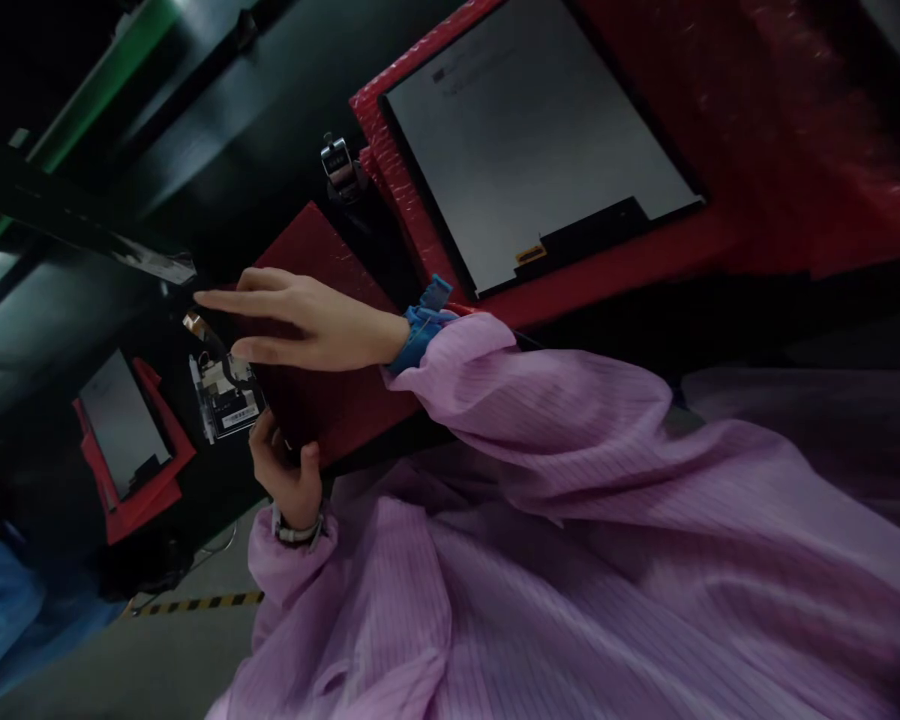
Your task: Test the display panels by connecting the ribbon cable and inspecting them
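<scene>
My right hand (307,320), with a blue wrist strap (418,330), stretches palm down over a dark red flat panel (367,415). Its fingers are apart; the index finger and thumb reach past the panel's left edge, near a dark ribbon cable (221,350) with a gold-coloured end. That cable rises from a small circuit board fixture (225,390) with a white label. My left hand (289,475), with a band at the wrist, is curled at the panel's lower left edge, thumb and fingers on either side of the corner. Its fingertips are partly hidden.
A large grey display panel (540,130) lies on red bubble wrap (780,200) at the upper right. Beside it stands a metal tally counter (337,165). At the left, a smaller grey panel (124,420) rests on red sheets (150,510). A blue sleeve (0,610) of another person shows lower left.
</scene>
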`<state>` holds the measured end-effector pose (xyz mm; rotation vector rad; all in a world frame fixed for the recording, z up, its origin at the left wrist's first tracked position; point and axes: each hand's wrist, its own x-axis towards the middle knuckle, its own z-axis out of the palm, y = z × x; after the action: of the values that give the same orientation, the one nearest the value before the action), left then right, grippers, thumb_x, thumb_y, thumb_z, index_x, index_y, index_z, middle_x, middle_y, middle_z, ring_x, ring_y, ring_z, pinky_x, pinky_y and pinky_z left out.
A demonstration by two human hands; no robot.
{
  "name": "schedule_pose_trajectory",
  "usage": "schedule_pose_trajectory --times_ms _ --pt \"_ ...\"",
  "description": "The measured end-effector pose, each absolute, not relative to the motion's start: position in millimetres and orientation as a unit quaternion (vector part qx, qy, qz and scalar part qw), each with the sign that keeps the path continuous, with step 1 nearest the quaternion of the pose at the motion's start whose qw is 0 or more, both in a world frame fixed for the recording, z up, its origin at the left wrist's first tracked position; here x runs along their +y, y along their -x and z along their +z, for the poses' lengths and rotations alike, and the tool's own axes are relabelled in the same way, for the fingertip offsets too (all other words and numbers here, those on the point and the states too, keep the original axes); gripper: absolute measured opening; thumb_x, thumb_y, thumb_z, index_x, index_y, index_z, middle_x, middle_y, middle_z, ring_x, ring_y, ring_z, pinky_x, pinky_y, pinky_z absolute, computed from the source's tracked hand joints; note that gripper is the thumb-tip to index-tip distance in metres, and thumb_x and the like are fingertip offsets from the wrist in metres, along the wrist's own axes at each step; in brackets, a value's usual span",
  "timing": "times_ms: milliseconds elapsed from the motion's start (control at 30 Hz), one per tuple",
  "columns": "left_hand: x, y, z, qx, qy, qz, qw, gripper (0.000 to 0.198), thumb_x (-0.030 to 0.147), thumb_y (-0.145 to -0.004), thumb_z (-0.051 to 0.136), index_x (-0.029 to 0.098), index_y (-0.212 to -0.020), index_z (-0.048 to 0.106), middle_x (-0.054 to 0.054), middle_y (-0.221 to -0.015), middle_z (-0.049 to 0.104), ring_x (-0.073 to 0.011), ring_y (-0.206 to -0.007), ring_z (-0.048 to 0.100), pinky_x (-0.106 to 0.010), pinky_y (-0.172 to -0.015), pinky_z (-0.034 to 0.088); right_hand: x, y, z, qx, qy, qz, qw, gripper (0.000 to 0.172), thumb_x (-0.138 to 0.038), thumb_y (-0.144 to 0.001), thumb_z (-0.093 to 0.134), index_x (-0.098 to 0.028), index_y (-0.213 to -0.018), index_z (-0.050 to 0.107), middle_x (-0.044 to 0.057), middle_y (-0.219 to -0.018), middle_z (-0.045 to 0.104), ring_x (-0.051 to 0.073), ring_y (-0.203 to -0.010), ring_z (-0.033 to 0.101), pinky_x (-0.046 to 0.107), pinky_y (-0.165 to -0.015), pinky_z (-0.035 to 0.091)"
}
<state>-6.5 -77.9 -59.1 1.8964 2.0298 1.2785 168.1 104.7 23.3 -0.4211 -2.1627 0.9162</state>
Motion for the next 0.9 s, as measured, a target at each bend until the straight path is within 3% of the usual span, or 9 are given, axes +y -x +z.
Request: schedule_pose_trajectory --times_ms 100,233,367,533,633,767,900 --pt "-80 4 -60 0.664 -0.629 0.404 -0.018 0.052 0.058 -0.092 0.058 0.016 -0.122 0.058 -0.013 -0.111 0.066 -0.0222 -0.100 0.067 -0.031 -0.078 0.053 103 -166 22 -0.855 0.162 0.333 0.363 0.047 -0.039 -0.105 0.039 -0.018 -0.146 0.046 0.007 -0.121 0.055 0.015 -0.112 0.054 0.038 -0.106 0.042" --pt "-81 -1 -56 0.663 -0.641 0.379 -0.073 0.032 0.050 -0.094 0.059 0.018 -0.097 0.063 -0.008 -0.091 0.067 -0.0199 -0.086 0.066 -0.032 -0.074 0.051 100 -173 30 -0.865 0.232 0.348 0.277 0.052 -0.049 -0.105 0.034 -0.025 -0.151 0.040 0.007 -0.130 0.052 0.016 -0.120 0.050 0.037 -0.105 0.042" --pt "-81 -3 -55 0.665 -0.634 0.385 -0.089 0.031 0.048 -0.094 0.060 0.020 -0.081 0.058 -0.004 -0.078 0.063 -0.0176 -0.074 0.063 -0.031 -0.068 0.049 97 -180 40 -0.854 0.271 0.382 0.226 0.054 -0.056 -0.102 0.037 -0.032 -0.150 0.040 0.005 -0.135 0.054 0.019 -0.122 0.051 0.035 -0.099 0.046" --pt "-78 -9 -53 0.651 -0.666 0.358 -0.068 0.022 0.042 -0.091 0.068 0.020 -0.094 0.067 -0.005 -0.086 0.068 -0.0181 -0.081 0.065 -0.032 -0.075 0.053 104 -190 43 -0.835 0.310 0.393 0.230 0.037 -0.040 -0.103 0.039 -0.023 -0.127 0.061 0.004 -0.121 0.065 0.018 -0.110 0.059 0.031 -0.095 0.045" --pt "-74 -14 -50 0.626 -0.713 0.312 -0.045 0.018 0.034 -0.093 0.067 0.021 -0.105 0.069 -0.006 -0.094 0.069 -0.0185 -0.088 0.065 -0.033 -0.081 0.052 110 -199 36 -0.804 0.432 0.376 0.162 0.032 -0.036 -0.100 0.043 -0.016 -0.111 0.065 0.008 -0.111 0.068 0.023 -0.106 0.063 0.034 -0.093 0.045" --pt "-68 -16 -46 0.614 -0.749 0.245 -0.023 0.019 0.034 -0.095 0.063 0.020 -0.107 0.068 -0.007 -0.098 0.068 -0.0193 -0.092 0.063 -0.034 -0.085 0.050 115 -202 20 -0.760 0.538 0.359 0.059 0.048 -0.041 -0.095 0.051 -0.009 -0.131 0.052 0.019 -0.120 0.066 0.034 -0.108 0.064 0.043 -0.089 0.048" --pt "-64 -19 -40 0.625 -0.751 0.212 0.017 0.020 0.036 -0.097 0.058 0.019 -0.104 0.065 -0.009 -0.102 0.064 -0.0222 -0.098 0.059 -0.037 -0.090 0.049 114 -197 13 -0.757 0.555 0.341 0.043 0.062 -0.035 -0.094 0.049 0.001 -0.143 0.033 0.031 -0.126 0.061 0.040 -0.112 0.063 0.048 -0.091 0.047"
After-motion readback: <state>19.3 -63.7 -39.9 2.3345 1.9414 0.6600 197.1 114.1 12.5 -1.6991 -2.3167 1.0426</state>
